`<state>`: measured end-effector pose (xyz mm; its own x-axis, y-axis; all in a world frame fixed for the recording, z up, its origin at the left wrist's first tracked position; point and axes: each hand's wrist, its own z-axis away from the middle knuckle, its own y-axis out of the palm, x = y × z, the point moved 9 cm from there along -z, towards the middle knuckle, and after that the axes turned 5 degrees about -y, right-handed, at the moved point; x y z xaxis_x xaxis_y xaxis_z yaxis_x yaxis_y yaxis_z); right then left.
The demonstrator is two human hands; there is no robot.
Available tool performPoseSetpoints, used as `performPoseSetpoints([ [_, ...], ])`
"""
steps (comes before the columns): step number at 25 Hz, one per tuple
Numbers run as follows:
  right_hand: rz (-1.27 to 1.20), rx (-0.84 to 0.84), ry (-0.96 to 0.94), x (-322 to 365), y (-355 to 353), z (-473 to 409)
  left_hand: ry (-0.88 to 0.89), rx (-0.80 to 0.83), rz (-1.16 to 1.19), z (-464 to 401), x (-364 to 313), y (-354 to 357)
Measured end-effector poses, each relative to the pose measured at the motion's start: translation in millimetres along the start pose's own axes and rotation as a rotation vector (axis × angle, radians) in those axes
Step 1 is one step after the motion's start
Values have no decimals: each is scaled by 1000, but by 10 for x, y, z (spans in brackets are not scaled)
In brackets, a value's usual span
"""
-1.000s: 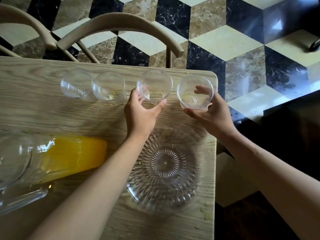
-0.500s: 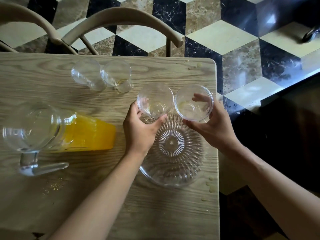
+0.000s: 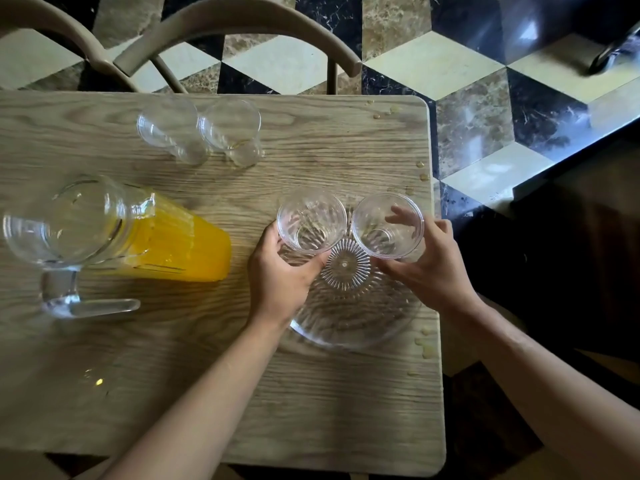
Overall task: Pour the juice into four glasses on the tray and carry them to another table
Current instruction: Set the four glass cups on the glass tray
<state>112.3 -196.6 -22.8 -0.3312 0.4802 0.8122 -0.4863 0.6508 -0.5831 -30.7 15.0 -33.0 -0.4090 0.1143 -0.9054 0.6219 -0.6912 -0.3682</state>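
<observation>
A round clear ribbed glass tray (image 3: pixel 349 323) lies on the wooden table (image 3: pixel 207 375) near its right edge. My left hand (image 3: pixel 280 278) grips an empty clear glass (image 3: pixel 311 221) over the tray's far left part. My right hand (image 3: pixel 426 265) grips a second empty glass (image 3: pixel 388 225) over the tray's far right part. Whether the two glasses touch the tray I cannot tell. Two more empty glasses (image 3: pixel 171 131) (image 3: pixel 230 131) stand side by side at the back of the table. A glass jug (image 3: pixel 114 237) with orange juice stands at the left.
Two curved chair backs (image 3: pixel 242 15) stand beyond the far table edge. Juice drops (image 3: pixel 424 344) dot the table's right edge and far right corner. The floor is patterned tile; a dark surface (image 3: pixel 554 271) lies to the right of the table.
Both hands brought their glasses from the back row toward me and over the tray. The view shifted, so more of the jug and table shows.
</observation>
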Motion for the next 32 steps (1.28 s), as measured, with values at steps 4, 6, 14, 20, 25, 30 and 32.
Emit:
performPoseSetpoints([
  [4, 13, 4, 4, -35, 51, -9, -9, 8, 37, 2, 57, 27],
  [6, 20, 2, 4, -47, 65, -20, -3, 14, 47, 1, 73, 58],
  [14, 54, 42, 34, -95, 65, -2, -9, 34, 51, 32, 100, 165],
  [20, 9, 85, 114, -86, -29, 59, -32, 25, -17, 182, 17, 47],
  [25, -29, 136, 35, 309, -348, 53, -39, -17, -13, 494, -339, -252],
  [30, -63, 218, -57, 703, -574, -99, 11, -93, -69, 698, -801, -483],
  [32, -67, 257, -96, 830, -575, -156, 34, -106, -97, 748, -936, -536],
])
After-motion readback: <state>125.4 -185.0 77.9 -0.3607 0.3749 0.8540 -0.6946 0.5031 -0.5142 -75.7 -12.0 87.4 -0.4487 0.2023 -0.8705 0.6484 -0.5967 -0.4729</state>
